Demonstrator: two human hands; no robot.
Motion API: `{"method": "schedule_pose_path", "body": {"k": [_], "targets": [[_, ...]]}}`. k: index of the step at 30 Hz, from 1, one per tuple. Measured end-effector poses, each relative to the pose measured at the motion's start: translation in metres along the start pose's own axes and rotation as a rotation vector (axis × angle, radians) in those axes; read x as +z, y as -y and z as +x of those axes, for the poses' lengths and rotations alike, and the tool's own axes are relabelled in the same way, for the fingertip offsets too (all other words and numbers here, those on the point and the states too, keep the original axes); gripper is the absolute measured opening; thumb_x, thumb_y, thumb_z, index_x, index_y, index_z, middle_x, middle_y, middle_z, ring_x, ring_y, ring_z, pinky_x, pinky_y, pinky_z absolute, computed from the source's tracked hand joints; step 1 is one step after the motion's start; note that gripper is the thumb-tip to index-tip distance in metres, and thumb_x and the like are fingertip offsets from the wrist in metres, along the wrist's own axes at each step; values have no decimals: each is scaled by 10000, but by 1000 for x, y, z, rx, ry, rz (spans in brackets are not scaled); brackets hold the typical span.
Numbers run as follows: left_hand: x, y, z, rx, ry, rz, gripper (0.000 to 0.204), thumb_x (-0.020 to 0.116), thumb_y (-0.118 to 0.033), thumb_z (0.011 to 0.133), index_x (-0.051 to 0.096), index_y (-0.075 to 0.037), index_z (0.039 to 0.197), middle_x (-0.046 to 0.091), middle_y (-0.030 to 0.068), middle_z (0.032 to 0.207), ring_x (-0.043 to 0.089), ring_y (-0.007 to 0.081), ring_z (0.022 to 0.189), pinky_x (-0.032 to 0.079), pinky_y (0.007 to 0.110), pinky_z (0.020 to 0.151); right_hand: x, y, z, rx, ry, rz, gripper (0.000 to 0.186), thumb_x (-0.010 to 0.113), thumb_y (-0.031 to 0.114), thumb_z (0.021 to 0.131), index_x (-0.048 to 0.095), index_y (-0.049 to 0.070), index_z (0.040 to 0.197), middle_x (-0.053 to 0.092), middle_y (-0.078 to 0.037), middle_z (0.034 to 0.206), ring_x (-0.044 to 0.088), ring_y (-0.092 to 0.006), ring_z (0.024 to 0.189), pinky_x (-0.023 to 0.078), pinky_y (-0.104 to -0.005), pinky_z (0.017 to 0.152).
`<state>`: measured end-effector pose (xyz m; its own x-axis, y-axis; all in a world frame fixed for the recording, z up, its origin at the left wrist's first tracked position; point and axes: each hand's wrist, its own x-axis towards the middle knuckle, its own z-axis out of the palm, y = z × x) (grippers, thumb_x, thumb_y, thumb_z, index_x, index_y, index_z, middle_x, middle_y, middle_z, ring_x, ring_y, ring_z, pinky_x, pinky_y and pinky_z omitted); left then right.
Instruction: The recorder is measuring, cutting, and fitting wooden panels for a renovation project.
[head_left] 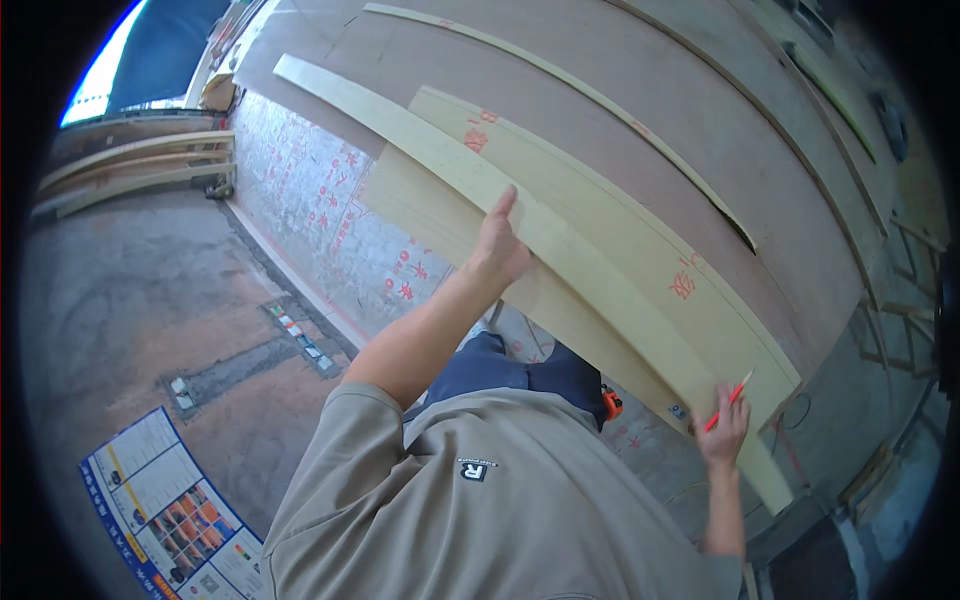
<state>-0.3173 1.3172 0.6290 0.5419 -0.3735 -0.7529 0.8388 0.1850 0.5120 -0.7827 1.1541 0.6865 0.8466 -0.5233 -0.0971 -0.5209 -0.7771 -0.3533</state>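
A long pale wooden strip (pixel 400 128) lies slantwise across a wider pale wooden board (pixel 620 225) with red print and a drawn line near its far edge. My left hand (pixel 503 245) grips the strip's near edge around its middle, thumb on top and the other fingers hidden below. At the strip's right end, my right hand (pixel 724 430) holds a red pencil (pixel 728 402), its pale tip pointing up and away. That hand also rests against the strip. Both pieces lie on a large brownish worktable (pixel 330 38).
A narrow wooden strip (pixel 560 75) and darker long strips (pixel 770 100) lie farther across the table. Several boards (pixel 140 170) lie on the floor at left. A printed blue-and-white sheet (pixel 170 500) is at lower left. Wooden frames (pixel 905 330) stand at right.
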Motion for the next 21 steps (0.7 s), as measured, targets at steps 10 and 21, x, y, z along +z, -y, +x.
{"method": "schedule_pose_path", "body": {"k": [10, 21], "targets": [[-138, -164, -106, 46, 190, -320, 448, 495, -379, 1022, 488, -57, 1334, 618, 92, 1244, 587, 240, 1155, 439, 418, 1041, 64, 243, -30, 36, -5, 23, 697, 845, 127, 620, 457, 82, 1198, 564, -176, 1226, 518, -394, 1069, 395, -496, 936], [-366, -514, -137, 674, 369, -289, 412, 528, -416, 1006, 549, -61, 1213, 621, 59, 1065, 609, 201, 995, 495, 389, 915, 189, 582, 154, -405, -160, 119, 658, 861, 302, 706, 439, 63, 1152, 567, -183, 1196, 543, -394, 1009, 429, -489, 891]]}}
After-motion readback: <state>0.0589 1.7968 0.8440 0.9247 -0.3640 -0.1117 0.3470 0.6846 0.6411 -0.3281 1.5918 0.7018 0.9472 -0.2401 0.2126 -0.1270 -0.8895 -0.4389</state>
